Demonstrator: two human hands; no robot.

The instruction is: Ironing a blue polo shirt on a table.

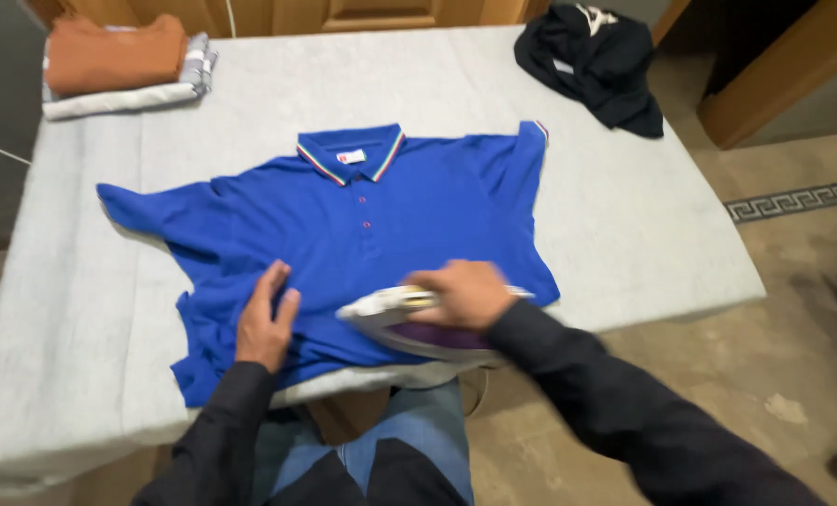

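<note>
Pressing flat on the lower front of the blue polo shirt (381,220), the left hand (267,323) lies with fingers spread and open, pointing toward twelve o'clock. The right hand (465,293) is closed around the handle of a white and purple iron (390,314), which sits on the shirt's hem at about five o'clock from the collar. The iron is blurred, but its long axis seems to run nearly nine to three, nose toward nine, straight at the left hand. My worry: the two are near each other, and a quick pass could bring the hot plate against those fingers. The hem also hangs bunched over the table (625,215) edge, so it could crease. The shirt lies collar toward twelve, sleeves out toward nine and two.
</note>
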